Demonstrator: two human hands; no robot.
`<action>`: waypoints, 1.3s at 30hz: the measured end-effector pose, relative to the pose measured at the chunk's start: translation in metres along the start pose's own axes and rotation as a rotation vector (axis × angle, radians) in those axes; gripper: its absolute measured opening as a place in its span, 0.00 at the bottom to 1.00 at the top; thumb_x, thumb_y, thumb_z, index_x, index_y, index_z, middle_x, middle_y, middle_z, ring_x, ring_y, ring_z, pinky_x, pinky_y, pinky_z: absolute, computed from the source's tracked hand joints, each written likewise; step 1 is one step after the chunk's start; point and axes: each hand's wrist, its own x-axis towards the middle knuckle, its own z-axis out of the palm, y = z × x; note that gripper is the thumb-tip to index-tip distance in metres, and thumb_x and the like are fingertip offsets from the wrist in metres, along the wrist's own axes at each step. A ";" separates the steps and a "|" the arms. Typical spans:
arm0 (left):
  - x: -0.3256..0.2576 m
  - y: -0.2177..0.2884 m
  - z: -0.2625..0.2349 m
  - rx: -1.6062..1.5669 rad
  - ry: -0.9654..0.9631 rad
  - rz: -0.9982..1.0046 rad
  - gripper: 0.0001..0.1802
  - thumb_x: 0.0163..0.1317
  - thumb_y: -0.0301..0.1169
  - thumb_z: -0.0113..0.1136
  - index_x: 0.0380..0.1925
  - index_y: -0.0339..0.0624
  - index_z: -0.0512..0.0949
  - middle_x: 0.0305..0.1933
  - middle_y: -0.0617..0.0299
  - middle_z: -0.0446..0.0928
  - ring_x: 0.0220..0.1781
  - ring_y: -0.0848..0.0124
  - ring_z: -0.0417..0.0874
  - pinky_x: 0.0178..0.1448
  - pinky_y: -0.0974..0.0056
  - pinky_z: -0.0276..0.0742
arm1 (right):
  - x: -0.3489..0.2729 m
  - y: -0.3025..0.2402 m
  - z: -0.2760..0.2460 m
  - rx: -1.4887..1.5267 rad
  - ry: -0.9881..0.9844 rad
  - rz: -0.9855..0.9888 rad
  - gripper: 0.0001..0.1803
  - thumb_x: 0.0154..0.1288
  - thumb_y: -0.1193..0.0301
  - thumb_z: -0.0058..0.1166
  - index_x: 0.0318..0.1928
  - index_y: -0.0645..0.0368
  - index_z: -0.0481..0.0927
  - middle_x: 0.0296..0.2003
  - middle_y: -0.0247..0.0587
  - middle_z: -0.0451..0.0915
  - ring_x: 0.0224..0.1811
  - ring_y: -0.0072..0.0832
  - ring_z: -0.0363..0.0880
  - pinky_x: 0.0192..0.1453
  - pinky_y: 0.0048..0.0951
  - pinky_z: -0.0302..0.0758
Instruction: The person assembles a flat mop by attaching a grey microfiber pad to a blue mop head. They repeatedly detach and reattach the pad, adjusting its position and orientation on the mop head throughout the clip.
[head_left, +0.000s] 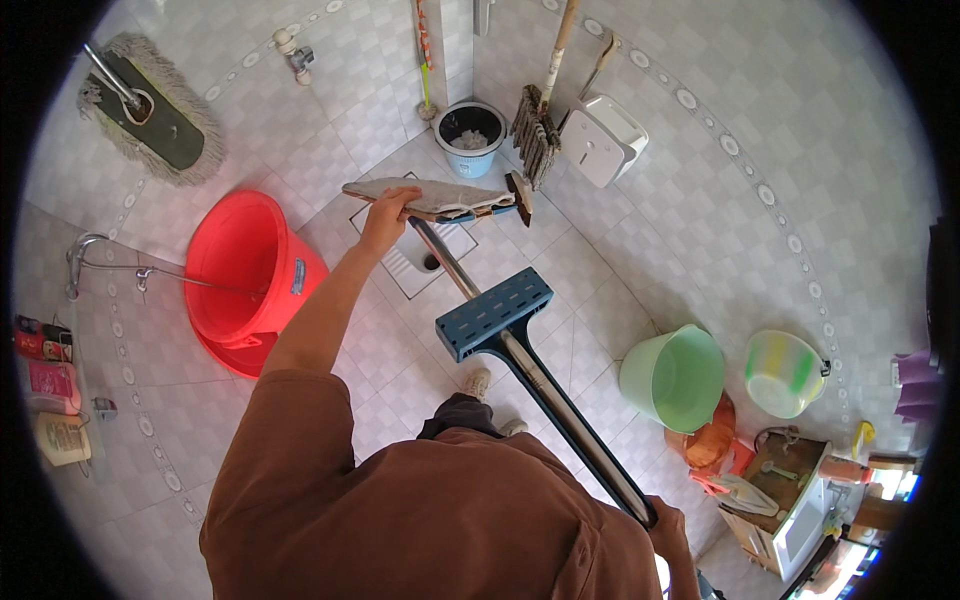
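Note:
A flat mop lies slantwise across my body, its head away from me and its handle running toward my right side. My left hand grips the grey cloth pad on the mop head, fingers over the pad's near edge. Partway along the metal pole sits a dark blue slotted squeezer block, whose long frame reaches toward me. Beside my right hip, my right hand is closed around the handle's near end; part of it is hidden by my clothing.
A squat toilet is set in the tiled floor beneath the mop head. A big red bucket stands left, a small blue bin at the far corner. To the right are a green bucket, a striped basin and a small cabinet.

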 end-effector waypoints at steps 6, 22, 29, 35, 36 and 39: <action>0.011 0.025 0.000 0.008 -0.001 -0.015 0.18 0.48 0.16 0.55 0.42 0.40 0.77 0.45 0.57 0.79 0.46 0.53 0.79 0.51 0.56 0.74 | 0.042 -0.021 0.028 -0.042 -0.062 0.027 0.31 0.41 0.61 0.70 0.47 0.57 0.73 0.29 0.47 0.82 0.32 0.43 0.82 0.36 0.39 0.77; 0.111 -0.020 -0.061 -0.517 0.225 -1.033 0.23 0.55 0.43 0.65 0.43 0.36 0.77 0.38 0.52 0.79 0.37 0.60 0.82 0.35 0.51 0.81 | 0.039 -0.018 0.052 0.116 0.357 -0.118 0.23 0.42 0.70 0.68 0.43 0.57 0.78 0.29 0.46 0.82 0.28 0.35 0.82 0.32 0.31 0.77; 0.097 -0.010 -0.050 -1.073 0.185 -0.690 0.29 0.62 0.54 0.54 0.53 0.45 0.71 0.39 0.63 0.77 0.34 0.67 0.78 0.37 0.62 0.76 | 0.022 -0.033 0.036 0.521 0.051 0.104 0.27 0.48 0.68 0.71 0.49 0.62 0.77 0.27 0.33 0.77 0.28 0.17 0.71 0.31 0.21 0.70; -0.083 0.018 0.067 -1.687 -0.237 -1.000 0.51 0.50 0.77 0.32 0.65 0.52 0.61 0.70 0.56 0.57 0.69 0.47 0.56 0.61 0.25 0.47 | 0.036 -0.046 0.030 0.492 0.009 0.071 0.28 0.47 0.66 0.71 0.48 0.62 0.76 0.25 0.31 0.76 0.27 0.15 0.69 0.30 0.20 0.68; -0.093 0.045 0.078 -1.877 -0.203 -1.066 0.48 0.52 0.74 0.36 0.63 0.52 0.64 0.69 0.56 0.59 0.69 0.47 0.56 0.62 0.26 0.46 | 0.040 -0.038 0.040 0.523 0.022 0.067 0.28 0.47 0.65 0.71 0.48 0.62 0.76 0.25 0.31 0.76 0.27 0.15 0.69 0.30 0.20 0.68; -0.082 0.103 0.123 -2.191 -0.123 -1.036 0.37 0.57 0.64 0.47 0.56 0.50 0.70 0.63 0.57 0.66 0.66 0.51 0.61 0.64 0.32 0.51 | 0.044 -0.036 0.041 0.511 -0.025 0.094 0.29 0.47 0.65 0.71 0.49 0.62 0.76 0.26 0.31 0.76 0.28 0.16 0.69 0.31 0.20 0.69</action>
